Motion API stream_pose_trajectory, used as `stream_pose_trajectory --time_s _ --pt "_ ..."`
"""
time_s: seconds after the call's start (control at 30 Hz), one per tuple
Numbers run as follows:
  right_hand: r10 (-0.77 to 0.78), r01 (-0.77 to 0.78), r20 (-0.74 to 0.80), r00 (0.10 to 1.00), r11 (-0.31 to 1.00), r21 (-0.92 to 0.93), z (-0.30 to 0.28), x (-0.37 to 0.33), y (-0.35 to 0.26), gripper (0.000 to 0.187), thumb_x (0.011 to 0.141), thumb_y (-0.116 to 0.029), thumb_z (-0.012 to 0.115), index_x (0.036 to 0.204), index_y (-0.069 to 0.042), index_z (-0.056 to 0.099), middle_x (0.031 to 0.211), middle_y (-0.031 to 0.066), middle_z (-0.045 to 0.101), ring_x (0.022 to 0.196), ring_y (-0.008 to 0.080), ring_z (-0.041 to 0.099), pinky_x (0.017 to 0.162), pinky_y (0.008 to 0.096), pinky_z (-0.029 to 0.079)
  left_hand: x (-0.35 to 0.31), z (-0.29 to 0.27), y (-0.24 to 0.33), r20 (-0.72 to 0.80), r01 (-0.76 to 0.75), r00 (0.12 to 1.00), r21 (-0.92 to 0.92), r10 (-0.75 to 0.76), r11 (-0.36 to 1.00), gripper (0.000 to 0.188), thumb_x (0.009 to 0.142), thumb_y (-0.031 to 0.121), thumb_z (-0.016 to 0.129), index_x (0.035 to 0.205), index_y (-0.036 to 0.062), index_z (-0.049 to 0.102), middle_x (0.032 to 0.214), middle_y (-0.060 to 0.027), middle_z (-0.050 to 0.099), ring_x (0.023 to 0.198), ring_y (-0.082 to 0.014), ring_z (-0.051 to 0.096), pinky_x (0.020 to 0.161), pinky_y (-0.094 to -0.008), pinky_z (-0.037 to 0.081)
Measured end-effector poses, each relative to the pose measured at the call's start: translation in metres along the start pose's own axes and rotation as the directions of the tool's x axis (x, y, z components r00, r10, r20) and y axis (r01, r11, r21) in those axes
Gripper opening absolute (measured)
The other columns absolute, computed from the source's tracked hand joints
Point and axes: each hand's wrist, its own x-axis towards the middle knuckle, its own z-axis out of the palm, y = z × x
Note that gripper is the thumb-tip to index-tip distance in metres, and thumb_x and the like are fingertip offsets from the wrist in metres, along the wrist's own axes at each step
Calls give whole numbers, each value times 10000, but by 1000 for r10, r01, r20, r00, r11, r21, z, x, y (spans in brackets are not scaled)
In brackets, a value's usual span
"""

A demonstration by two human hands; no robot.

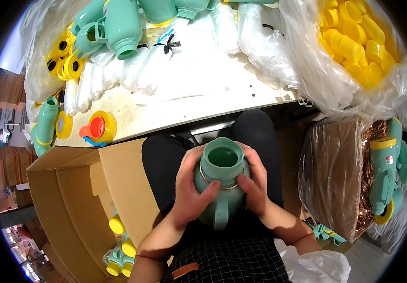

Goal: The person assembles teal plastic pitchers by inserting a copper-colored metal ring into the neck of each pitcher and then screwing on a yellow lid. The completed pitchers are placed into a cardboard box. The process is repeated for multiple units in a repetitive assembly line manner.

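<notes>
The green jug sits between my two palms, in front of my apron and above my lap. My left grip (189,186) is curved round one side of the green jug (230,200), and my right grip (257,181) round the other, so both are closed in on it, thumbs laid on the near side just below the neck. The open mouth rises between my hands and faces up toward me; the loop handle (221,216) points back at my body. The jug's wall looks smooth and hard, rounded at the shoulder, with a stepped circular neck and a thin pale band (230,188) around its base.

My apron (231,259) is dark cloth with a fine light grid. Ahead, the pale, scuffed surface (139,111) carries crinkled clear bags (224,30) and more glossy green jugs (121,23). At the upper right, smooth yellow cups (354,35) fill a filmy plastic bag (302,52). On my left stands an open box (128,170) of matte brown cardboard.
</notes>
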Motion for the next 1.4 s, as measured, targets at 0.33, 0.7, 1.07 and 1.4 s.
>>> stream_pose_trajectory --time_s 0.33,0.7,1.07,1.4 --pt "234 -183 -185 955 949 259 9 2 6 255 982 -73 453 1229 -14 469 1185 96 572 1113 154 529 997 299 408 -11 14 -7 -124 115 984 -124 -130 986 480 882 52 463 1355 -1 527 1337 -171 526 1264 -294 494 1105 -389 358" --pt "536 -463 -17 844 744 482 -22 22 9 300 936 -34 526 1227 -73 463 1022 24 538 926 106 539 851 242 449 8 6 0 31 325 941 -366 -338 872 421 897 5 423 1274 21 608 1249 -95 552 1206 -201 520 1063 -338 382" --pt "652 -659 159 741 663 355 -25 52 23 338 894 -73 679 1183 -26 509 972 49 582 906 136 596 800 257 502 33 -3 -15 231 619 778 -442 -585 649 202 953 29 474 1088 59 621 978 -10 636 919 -96 583 824 -247 469" --pt "88 -49 145 985 966 -253 -18 50 -35 431 889 -217 732 1226 -44 525 1111 106 617 1046 178 617 917 306 494 41 12 -20 -228 374 830 -448 -508 812 162 966 99 563 1089 33 646 961 -43 668 914 -132 620 825 -284 490"
